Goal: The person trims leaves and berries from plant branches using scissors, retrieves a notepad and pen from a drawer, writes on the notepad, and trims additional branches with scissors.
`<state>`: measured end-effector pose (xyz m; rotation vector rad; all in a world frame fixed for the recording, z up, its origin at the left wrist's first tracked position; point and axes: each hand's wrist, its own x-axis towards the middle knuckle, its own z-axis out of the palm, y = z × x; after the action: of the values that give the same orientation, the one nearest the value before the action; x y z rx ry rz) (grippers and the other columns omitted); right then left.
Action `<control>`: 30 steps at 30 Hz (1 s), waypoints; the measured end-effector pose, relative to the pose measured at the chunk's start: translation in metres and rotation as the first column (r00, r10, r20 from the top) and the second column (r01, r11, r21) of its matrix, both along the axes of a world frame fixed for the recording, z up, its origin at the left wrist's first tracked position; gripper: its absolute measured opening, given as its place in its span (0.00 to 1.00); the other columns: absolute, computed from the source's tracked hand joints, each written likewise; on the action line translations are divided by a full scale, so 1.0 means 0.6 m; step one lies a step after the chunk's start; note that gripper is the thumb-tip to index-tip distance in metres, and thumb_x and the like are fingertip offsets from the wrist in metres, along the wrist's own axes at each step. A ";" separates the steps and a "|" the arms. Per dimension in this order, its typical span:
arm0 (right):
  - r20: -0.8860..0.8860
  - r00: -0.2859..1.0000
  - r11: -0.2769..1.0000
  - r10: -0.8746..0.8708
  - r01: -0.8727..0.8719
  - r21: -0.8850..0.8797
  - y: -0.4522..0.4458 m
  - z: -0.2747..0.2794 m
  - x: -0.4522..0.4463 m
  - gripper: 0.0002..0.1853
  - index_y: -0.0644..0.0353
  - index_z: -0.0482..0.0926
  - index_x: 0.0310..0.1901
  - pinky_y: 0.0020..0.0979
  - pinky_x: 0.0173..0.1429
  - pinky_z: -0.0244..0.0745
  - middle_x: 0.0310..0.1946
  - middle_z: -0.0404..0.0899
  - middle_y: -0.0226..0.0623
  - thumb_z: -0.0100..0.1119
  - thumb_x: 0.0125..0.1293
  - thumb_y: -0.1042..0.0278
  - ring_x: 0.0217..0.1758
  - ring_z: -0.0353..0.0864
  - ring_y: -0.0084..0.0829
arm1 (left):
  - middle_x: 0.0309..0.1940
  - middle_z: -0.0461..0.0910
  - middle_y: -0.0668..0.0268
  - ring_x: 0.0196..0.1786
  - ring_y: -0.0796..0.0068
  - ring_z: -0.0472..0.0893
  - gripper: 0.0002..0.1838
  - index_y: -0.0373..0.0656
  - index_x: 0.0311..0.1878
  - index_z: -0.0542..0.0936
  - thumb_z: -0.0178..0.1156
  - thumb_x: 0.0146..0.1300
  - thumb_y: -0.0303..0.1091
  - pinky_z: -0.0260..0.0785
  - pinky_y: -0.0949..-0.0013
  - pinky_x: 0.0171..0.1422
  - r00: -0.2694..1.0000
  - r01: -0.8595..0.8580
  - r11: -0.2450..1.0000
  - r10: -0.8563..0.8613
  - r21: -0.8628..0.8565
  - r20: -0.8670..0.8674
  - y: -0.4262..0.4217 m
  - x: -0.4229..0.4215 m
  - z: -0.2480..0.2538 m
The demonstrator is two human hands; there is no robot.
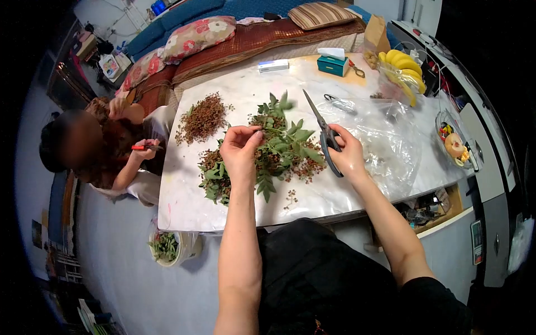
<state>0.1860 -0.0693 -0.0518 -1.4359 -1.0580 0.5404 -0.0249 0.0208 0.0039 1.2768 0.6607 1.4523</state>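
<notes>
My left hand (240,149) pinches the stem end of a green leafy sprig (291,137) over the table. In my right hand (348,153) is a pair of scissors (319,118) with dark handles, its blades pointing up and away, apart from the sprig. Whether the blades are fully closed is hard to make out. Beneath and around the sprig lie branches with reddish-brown berry clusters (307,168) and green leaves (211,183). A separate heap of reddish-brown berry clusters (204,118) sits farther left. One small loose cluster (291,199) lies near the front edge.
A person at left holds a red-handled tool (146,147). A bucket (190,247) with leaves stands on the floor. The white table (184,206) also bears a clear plastic bag (391,145), tissue box (333,65), bananas (405,62), and a fruit bowl (446,125). Behind is a sofa (257,42).
</notes>
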 end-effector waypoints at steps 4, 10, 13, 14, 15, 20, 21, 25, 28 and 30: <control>0.000 0.999 0.999 -0.040 0.040 -0.004 -0.022 -0.007 -0.006 0.25 0.66 0.72 0.55 0.17 0.33 0.67 0.28 0.81 0.29 0.64 0.53 0.79 0.28 0.72 0.12 | 0.34 0.81 0.61 0.33 0.78 0.80 0.07 0.36 0.36 0.75 0.62 0.56 0.17 0.78 0.76 0.38 1.000 0.013 0.994 -0.012 -0.112 0.011 0.009 0.000 -0.010; -0.163 0.986 0.998 0.045 -0.052 -0.038 -0.047 -0.015 -0.014 0.20 0.68 0.74 0.52 0.20 0.34 0.69 0.27 0.81 0.33 0.62 0.56 0.75 0.28 0.74 0.16 | 0.32 0.80 0.62 0.33 0.77 0.80 0.07 0.38 0.36 0.75 0.63 0.57 0.18 0.78 0.76 0.38 0.995 0.066 0.964 -0.045 -0.258 0.085 0.010 -0.005 -0.011; -0.119 0.992 0.997 0.045 -0.052 -0.052 -0.053 -0.015 -0.016 0.21 0.68 0.73 0.52 0.19 0.32 0.67 0.26 0.80 0.32 0.62 0.56 0.76 0.27 0.73 0.15 | 0.30 0.79 0.65 0.32 0.78 0.78 0.06 0.40 0.37 0.75 0.62 0.59 0.21 0.75 0.76 0.39 0.982 0.159 0.924 -0.113 -0.349 0.149 0.015 -0.007 -0.018; -0.132 0.991 0.999 0.027 -0.032 -0.040 -0.054 -0.017 -0.017 0.21 0.68 0.73 0.53 0.19 0.31 0.66 0.25 0.80 0.31 0.62 0.56 0.76 0.27 0.73 0.15 | 0.30 0.79 0.65 0.31 0.78 0.78 0.06 0.40 0.37 0.75 0.62 0.59 0.21 0.75 0.76 0.38 0.971 0.205 0.911 -0.145 -0.357 0.189 0.016 -0.008 -0.021; -0.144 0.989 1.000 0.009 -0.013 -0.028 -0.055 -0.019 -0.018 0.21 0.67 0.73 0.53 0.19 0.31 0.66 0.25 0.80 0.30 0.62 0.56 0.76 0.26 0.73 0.14 | 0.30 0.79 0.64 0.30 0.78 0.77 0.06 0.40 0.37 0.75 0.62 0.59 0.21 0.74 0.75 0.37 0.957 0.251 0.898 -0.175 -0.362 0.229 0.018 -0.008 -0.023; -0.161 0.987 0.998 0.023 -0.033 -0.058 -0.068 -0.071 -0.008 0.22 0.68 0.73 0.54 0.19 0.31 0.66 0.24 0.79 0.29 0.61 0.57 0.77 0.26 0.73 0.15 | 0.28 0.78 0.65 0.26 0.80 0.74 0.06 0.40 0.37 0.75 0.63 0.59 0.22 0.73 0.75 0.36 0.947 0.251 0.895 -0.148 -0.368 0.286 0.015 -0.008 -0.009; -0.142 0.990 0.997 0.023 -0.034 -0.073 -0.071 -0.078 -0.007 0.22 0.68 0.73 0.54 0.18 0.31 0.66 0.23 0.78 0.28 0.61 0.57 0.77 0.27 0.74 0.15 | 0.27 0.77 0.66 0.25 0.81 0.72 0.07 0.40 0.37 0.75 0.63 0.59 0.22 0.72 0.75 0.36 0.955 0.197 0.902 -0.088 -0.383 0.282 0.010 -0.013 0.000; -0.146 0.989 0.997 0.022 -0.033 -0.074 -0.071 -0.083 -0.006 0.23 0.67 0.72 0.56 0.17 0.31 0.65 0.25 0.77 0.26 0.61 0.57 0.77 0.28 0.73 0.14 | 0.28 0.78 0.67 0.27 0.79 0.77 0.08 0.42 0.37 0.74 0.64 0.58 0.22 0.73 0.77 0.34 0.918 0.122 0.950 0.003 -0.288 0.397 0.006 -0.074 0.044; -0.235 0.970 0.997 0.064 -0.074 -0.036 -0.063 -0.091 -0.007 0.23 0.66 0.71 0.56 0.18 0.32 0.66 0.27 0.78 0.27 0.60 0.57 0.78 0.30 0.73 0.15 | 0.28 0.78 0.68 0.28 0.77 0.79 0.08 0.43 0.35 0.74 0.65 0.57 0.22 0.74 0.77 0.33 0.911 0.038 0.954 0.090 -0.299 0.402 -0.007 -0.089 0.067; -0.103 0.993 0.995 0.065 -0.073 -0.073 -0.065 -0.090 -0.001 0.23 0.67 0.72 0.56 0.19 0.34 0.67 0.28 0.79 0.28 0.60 0.57 0.78 0.31 0.73 0.15 | 0.28 0.78 0.67 0.29 0.76 0.79 0.08 0.43 0.34 0.74 0.65 0.57 0.23 0.74 0.77 0.32 0.925 0.029 0.947 0.096 -0.321 0.369 -0.017 -0.082 0.062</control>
<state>0.1854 -0.1082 -0.1057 -1.4274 -1.0186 0.7022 -0.0743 0.0105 0.0413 0.7062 0.6252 1.4947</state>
